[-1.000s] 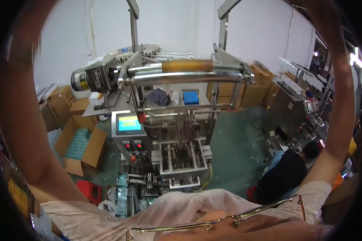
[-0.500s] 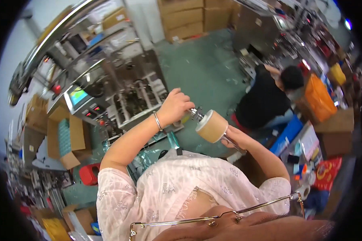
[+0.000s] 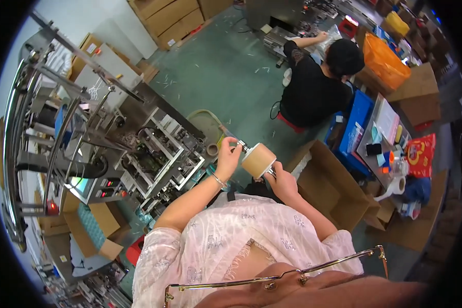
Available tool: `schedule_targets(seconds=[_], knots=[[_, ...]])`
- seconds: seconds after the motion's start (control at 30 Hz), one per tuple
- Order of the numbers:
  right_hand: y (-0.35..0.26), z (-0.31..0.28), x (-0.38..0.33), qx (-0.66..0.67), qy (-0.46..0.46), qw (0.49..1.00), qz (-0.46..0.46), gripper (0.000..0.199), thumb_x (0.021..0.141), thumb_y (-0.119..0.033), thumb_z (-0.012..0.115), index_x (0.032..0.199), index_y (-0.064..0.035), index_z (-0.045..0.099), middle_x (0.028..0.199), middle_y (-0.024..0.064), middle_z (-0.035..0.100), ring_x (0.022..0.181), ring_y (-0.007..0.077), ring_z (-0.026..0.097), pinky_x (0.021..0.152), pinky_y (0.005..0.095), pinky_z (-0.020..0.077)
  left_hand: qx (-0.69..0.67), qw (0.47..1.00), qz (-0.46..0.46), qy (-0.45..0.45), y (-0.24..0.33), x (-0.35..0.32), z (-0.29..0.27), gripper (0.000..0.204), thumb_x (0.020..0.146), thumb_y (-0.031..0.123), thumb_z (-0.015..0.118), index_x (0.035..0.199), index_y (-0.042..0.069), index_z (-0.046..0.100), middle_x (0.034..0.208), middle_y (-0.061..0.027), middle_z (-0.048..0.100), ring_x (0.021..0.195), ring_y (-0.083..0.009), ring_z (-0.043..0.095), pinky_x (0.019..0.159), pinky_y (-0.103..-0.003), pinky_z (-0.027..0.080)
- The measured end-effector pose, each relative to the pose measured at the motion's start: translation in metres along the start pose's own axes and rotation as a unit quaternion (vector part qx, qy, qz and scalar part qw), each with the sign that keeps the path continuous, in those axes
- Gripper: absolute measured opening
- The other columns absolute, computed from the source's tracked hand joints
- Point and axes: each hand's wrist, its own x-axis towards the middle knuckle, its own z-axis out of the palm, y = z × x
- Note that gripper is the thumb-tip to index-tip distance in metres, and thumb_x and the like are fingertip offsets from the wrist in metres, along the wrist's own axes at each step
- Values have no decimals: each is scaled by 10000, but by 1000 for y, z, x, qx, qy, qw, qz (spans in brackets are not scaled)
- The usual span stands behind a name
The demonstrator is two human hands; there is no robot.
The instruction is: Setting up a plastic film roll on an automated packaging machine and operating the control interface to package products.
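Note:
A tan roll of film or tape (image 3: 260, 160) with pale end discs sits on a metal spindle (image 3: 245, 148) in front of my waist. My left hand (image 3: 228, 159), a bangle at its wrist, pinches the spindle's far-left end, where a knobbed metal fitting shows. My right hand (image 3: 283, 181) is closed around the spindle's near-right end, its fingers partly hidden beneath. The roll is held in the air, tilted, clear of the machine (image 3: 161, 154) to its left.
Tubular metal frames (image 3: 15, 154) rise at far left. An open carton (image 3: 333, 187) stands right of me, with a blue tray (image 3: 357, 128) behind it. A co-worker in black (image 3: 313, 90) sits ahead to the right. A hose (image 3: 210, 115) and a small cardboard ring (image 3: 212, 149) lie near my left hand.
My view has turned rightward and shows more of the open carton. Both hands and the roll sit slightly lower and closer to my body. The co-worker's arm now reaches toward a clear bag.

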Motion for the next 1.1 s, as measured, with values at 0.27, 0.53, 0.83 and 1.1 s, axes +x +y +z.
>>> schedule_targets(seconds=[0.27,0.53,0.83,1.1], knots=[[-27,4,-8,-106,67,992,-27,338,762,-287,593,1002,-100,446,719,136,599,649,317,583,539,405,448,-385,815,-378,-209,-11,28,-46,133,850,215,538,915,128,461,734,-32,546,555,-142,544,466,-258,431],[-71,-85,-26,-377,4,923,-74,314,734,-283,598,971,-130,462,682,71,581,600,247,587,518,356,450,-400,859,-298,-116,-60,44,-58,246,835,168,543,1076,177,492,851,-46,593,756,-185,605,608,-341,508],[-132,-124,-77,-525,-61,845,-85,302,763,-268,574,978,-96,451,668,61,571,593,206,587,545,327,426,-401,845,-276,-221,-44,13,1,245,830,164,540,1037,55,465,881,-49,537,791,-157,543,675,-273,460],[-150,-132,-122,-484,-107,869,-3,296,762,-279,571,970,-104,453,687,73,570,610,233,584,565,344,433,-342,803,-305,-381,-57,2,-34,492,815,363,560,1156,35,427,1078,-78,525,932,-167,535,794,-289,454]])
